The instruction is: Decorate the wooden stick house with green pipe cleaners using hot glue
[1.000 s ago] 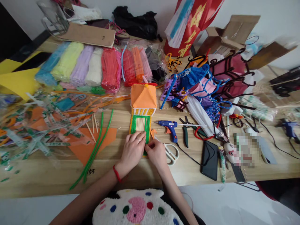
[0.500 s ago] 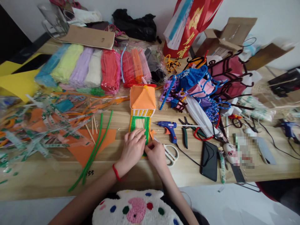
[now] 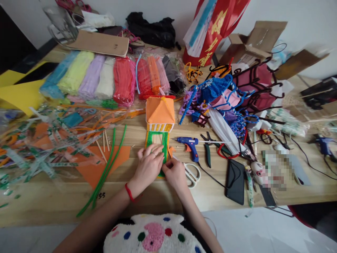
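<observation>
A small model house (image 3: 160, 111) stands in front of me, with an orange peaked roof and yellow-and-white striped walls. From it a green base (image 3: 159, 134) with an orange-yellow border stretches toward me, bearing a row of thin wooden sticks (image 3: 157, 140). My left hand (image 3: 149, 162) lies over the front part of this base, bent fingers holding it down and covering some sticks. At the front right edge, my right hand (image 3: 173, 172) is closed in a pinch against the base. Whatever sits between those fingertips is hidden.
A blue glue gun (image 3: 190, 142), white-handled scissors (image 3: 193, 174) and green-handled pliers (image 3: 208, 154) lie to the right, before a black phone (image 3: 235, 181). Left are green pipe cleaners (image 3: 106, 172), orange sheet (image 3: 91, 168) and wrapper scraps (image 3: 42, 154). Bagged pipe cleaners (image 3: 102, 77) lie behind.
My left hand has shifted slightly toward me and left, with its little finger a bit more apart. My right hand and the model house stay about where they were.
</observation>
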